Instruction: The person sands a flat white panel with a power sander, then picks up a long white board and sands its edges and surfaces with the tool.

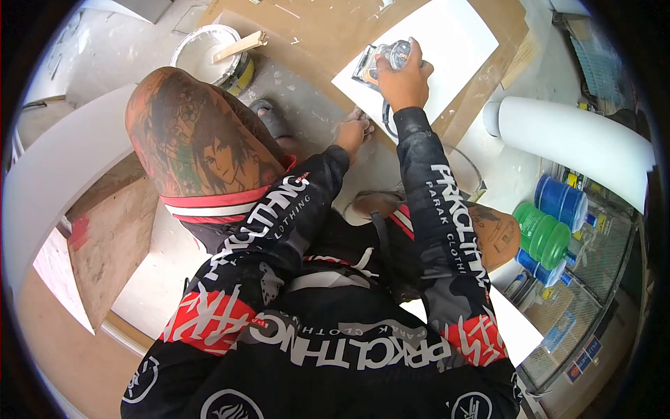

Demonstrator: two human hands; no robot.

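Observation:
My right hand is wrapped over a small electric sander with a clear dust-coated housing. The sander rests on a white panel, near its left corner, and a dark cord curves down from it. Beside the panel's near edge is my left hand, its fingers curled together. Whether they grip the panel edge or something small cannot be made out. Brown cardboard lies beneath the panel.
Left of the cardboard stands a bucket of whitish paste with a wooden stick across its rim. A large white roll lies at right. Below it, blue and green water jugs sit by a wire mesh rack. A curved white sheet rises at left.

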